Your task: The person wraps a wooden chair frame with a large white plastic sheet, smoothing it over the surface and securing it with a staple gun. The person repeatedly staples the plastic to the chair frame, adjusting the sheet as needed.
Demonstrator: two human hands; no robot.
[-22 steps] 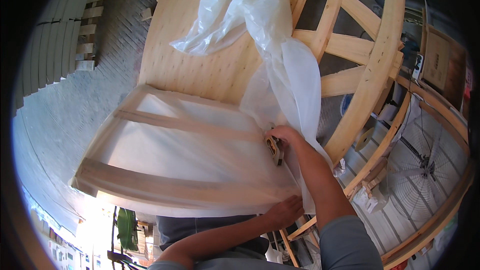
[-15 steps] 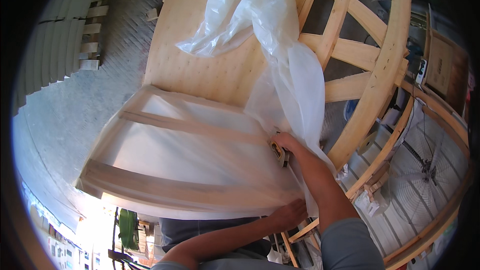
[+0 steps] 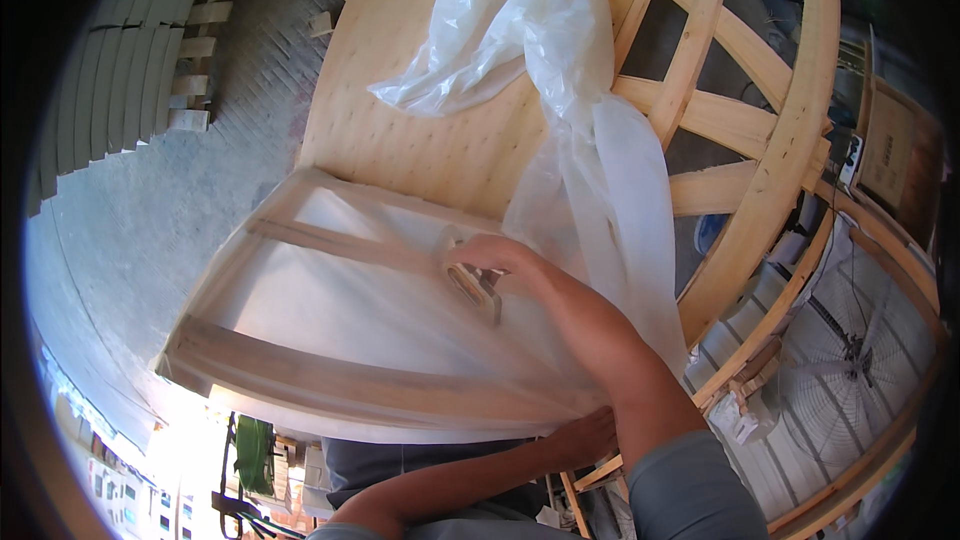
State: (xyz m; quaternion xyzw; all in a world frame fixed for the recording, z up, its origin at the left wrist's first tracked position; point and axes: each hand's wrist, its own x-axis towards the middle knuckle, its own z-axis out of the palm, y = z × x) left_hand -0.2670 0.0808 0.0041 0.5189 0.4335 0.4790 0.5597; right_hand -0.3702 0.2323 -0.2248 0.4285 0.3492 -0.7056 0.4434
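Observation:
A wooden frame panel lies in front of me, covered by thin translucent white sheeting through which its slats show. My right hand is closed around the handle of a staple gun, over the middle of the covered panel. Down at the panel's near right corner, my left hand is closed on the edge of the sheeting; its fingertips are partly hidden. Bunched clear plastic runs from the far side down along the right.
A curved plywood board adjoins the panel's far edge. Right of it stands an open wooden framework with a curved rail. Farther right is a round fan guard. Stacked grey panels stand at the far left above the concrete floor.
My right hand has moved left with the staple gun, from the sheeting's right side toward the middle of the panel. My left hand stays at the near right corner. The view has shifted slightly.

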